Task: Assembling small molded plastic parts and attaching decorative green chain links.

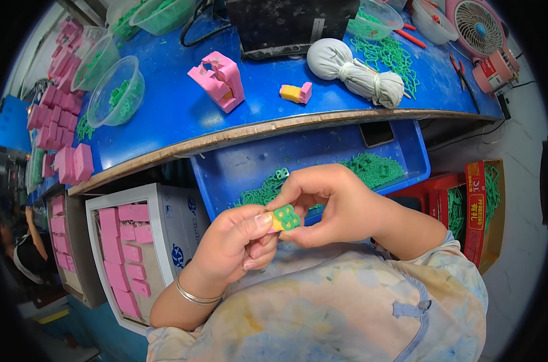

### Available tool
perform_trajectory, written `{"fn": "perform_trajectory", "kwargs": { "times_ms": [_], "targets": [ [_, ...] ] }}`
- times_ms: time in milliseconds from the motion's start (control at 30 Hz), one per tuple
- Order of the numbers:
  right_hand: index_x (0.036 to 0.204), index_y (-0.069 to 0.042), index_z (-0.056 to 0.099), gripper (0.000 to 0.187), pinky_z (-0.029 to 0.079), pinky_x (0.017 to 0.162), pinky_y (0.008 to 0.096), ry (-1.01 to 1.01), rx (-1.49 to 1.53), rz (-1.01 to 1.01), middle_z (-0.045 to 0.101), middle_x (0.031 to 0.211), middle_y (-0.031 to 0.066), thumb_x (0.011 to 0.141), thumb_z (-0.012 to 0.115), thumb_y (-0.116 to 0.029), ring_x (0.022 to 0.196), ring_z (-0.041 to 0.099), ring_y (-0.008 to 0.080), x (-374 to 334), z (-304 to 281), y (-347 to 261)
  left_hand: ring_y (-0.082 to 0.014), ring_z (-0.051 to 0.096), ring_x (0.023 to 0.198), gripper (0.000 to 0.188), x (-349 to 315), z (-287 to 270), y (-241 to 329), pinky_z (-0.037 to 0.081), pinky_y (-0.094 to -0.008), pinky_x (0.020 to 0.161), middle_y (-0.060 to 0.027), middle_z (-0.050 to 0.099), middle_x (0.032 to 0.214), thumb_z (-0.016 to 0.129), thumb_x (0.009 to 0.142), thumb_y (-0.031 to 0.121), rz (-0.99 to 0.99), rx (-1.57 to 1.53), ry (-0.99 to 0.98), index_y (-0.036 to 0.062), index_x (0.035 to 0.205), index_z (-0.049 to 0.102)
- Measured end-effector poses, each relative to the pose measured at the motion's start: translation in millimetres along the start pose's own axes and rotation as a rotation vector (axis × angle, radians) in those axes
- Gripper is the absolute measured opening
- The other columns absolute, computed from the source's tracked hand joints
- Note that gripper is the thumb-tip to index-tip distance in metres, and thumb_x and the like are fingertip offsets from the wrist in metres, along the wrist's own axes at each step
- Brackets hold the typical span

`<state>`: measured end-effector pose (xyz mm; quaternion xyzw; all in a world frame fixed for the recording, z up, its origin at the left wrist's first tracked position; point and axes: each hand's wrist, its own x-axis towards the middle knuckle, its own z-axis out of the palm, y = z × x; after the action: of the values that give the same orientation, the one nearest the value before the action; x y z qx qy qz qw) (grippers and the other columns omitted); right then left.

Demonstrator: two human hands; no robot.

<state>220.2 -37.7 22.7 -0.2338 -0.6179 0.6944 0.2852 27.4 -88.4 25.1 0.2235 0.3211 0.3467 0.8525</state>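
My left hand (240, 238) is closed round a small pink-and-yellow mould block (277, 223), thumb pressed on its yellow face. Set against that face is a green openwork piece (287, 217), its loops standing out over the yellow. My right hand (328, 202) curves round it from the right, forefinger at the top edge and thumb at the bottom, gripping the piece's rim. On the blue bench top (159, 136) beyond lie another small pink-and-yellow mould part (297, 93) and a larger pink mould (218, 81) with a hollow in it.
Below the bench edge, a blue tray (216, 175) holds loose green pieces. A tied white cloth bundle (355, 72) rests near red-handled pliers (411, 39) and a pink fan (479, 29). Clear bowls (116, 90) and stacked pink blocks (57, 114) stand left, above a box (165, 211) of pink moulds.
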Motion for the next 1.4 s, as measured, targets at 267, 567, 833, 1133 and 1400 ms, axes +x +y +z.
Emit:
{"fn": "perform_trajectory", "kwargs": {
  "times_ms": [267,567,833,1133,1400],
  "targets": [
    [0.088,0.000,0.057,0.021,0.045,0.061,0.0182,-0.015,0.154,0.153,0.060,0.081,0.0010,0.071,0.069,-0.003,0.071,0.055,0.0028,-0.7,0.2,5.8,-0.0062,0.031,0.040,0.024,3.0,-8.9,4.6,0.024,-0.0213,0.038,-0.0002,0.038,0.055,0.046,0.092,0.021,-0.131,-0.068,-0.056,0.0027,0.076,0.047],
    [0.086,0.000,0.056,0.020,0.044,0.058,0.0184,-0.039,0.084,0.180,0.059,0.075,-0.0001,0.071,0.069,-0.004,0.066,0.052,0.0022,0.3,1.3,7.1,-0.0054,0.030,0.040,0.024,7.6,-22.9,5.9,0.023,-0.0194,0.036,0.0012,0.034,0.053,0.048,0.091,0.021,-0.223,-0.108,-0.159,0.0022,0.076,0.047],
    [0.093,0.001,0.057,0.025,0.044,0.059,0.0189,-0.084,-0.046,0.232,0.057,0.076,-0.0012,0.072,0.070,0.001,0.068,0.053,0.0026,1.3,-2.5,2.8,-0.0054,0.030,0.041,0.025,10.9,-28.8,7.8,0.022,-0.0205,0.036,0.0027,0.032,0.053,0.050,0.090,0.022,-0.297,-0.065,-0.187,0.0043,0.073,0.046],
    [0.083,0.000,0.056,0.025,0.045,0.055,0.0247,-0.075,-0.298,0.166,0.056,0.066,0.0055,0.066,0.070,-0.010,0.059,0.055,0.0104,2.5,-8.7,-3.3,-0.0053,0.028,0.041,0.025,10.0,-43.5,13.3,0.021,-0.0208,0.036,0.0022,0.032,0.053,0.054,0.087,0.020,-0.322,-0.123,-0.266,-0.0048,0.082,0.052],
    [0.113,-0.001,0.055,0.032,0.051,0.064,0.0235,-0.064,0.304,0.109,0.062,0.078,0.0069,0.082,0.061,-0.006,0.068,0.061,0.0101,-0.1,-21.3,-3.1,-0.0235,0.061,0.065,0.028,-8.3,-47.9,19.2,0.051,-0.0286,0.057,-0.0182,0.059,0.085,0.058,0.084,0.018,0.246,0.402,-0.333,-0.0104,0.088,0.059]
  ]
}}
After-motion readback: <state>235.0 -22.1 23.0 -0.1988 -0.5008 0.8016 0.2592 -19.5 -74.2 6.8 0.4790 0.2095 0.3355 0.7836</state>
